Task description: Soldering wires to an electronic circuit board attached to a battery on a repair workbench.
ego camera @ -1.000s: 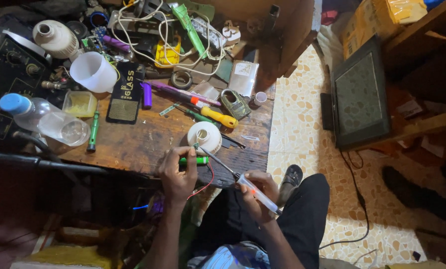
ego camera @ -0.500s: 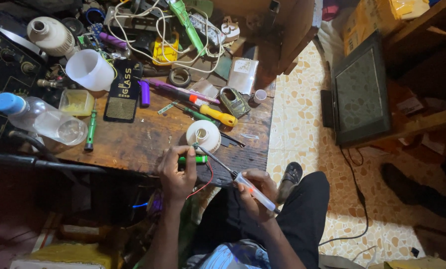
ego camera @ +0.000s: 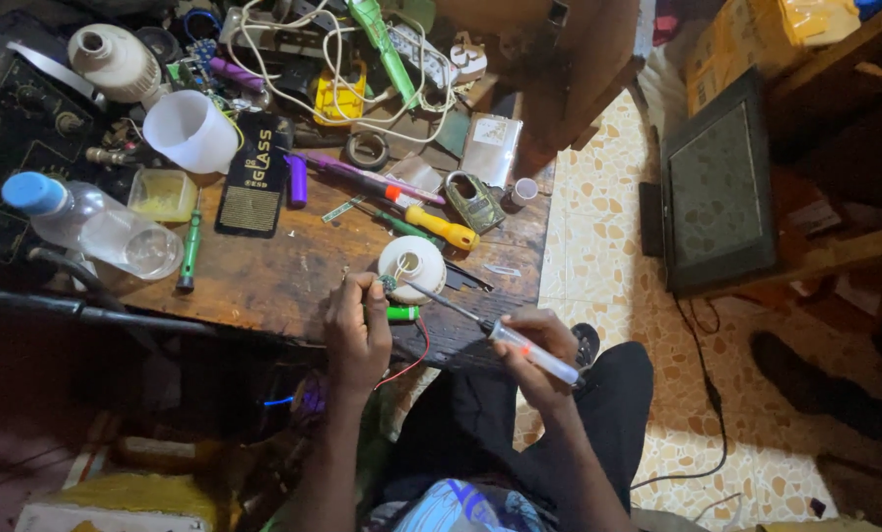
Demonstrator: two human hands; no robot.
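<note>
Wooden bench, its near edge: your left hand pinches a small part with red wire trailing below the grip, fingers closed tight on it. Your right hand is wrapped around a clear-handled tool, a soldering iron or a driver, it cannot be told which; its thin shaft runs up and left from the grip, and the tip meets the part just beside your left fingertips.

Step in hand, judged from this: working the tip on the held part. The next move calls for a steady pinch and a fine, small correction of the tip, not force.

Pose: both forearms rise from your lap, wrists near the bench edge, left palm down, right hand angled with the handle pointing back toward your knee.

Just beyond the tip sits a white spool; a green pen lies under your left fingers. A yellow-handled driver lies farther off.
</note>
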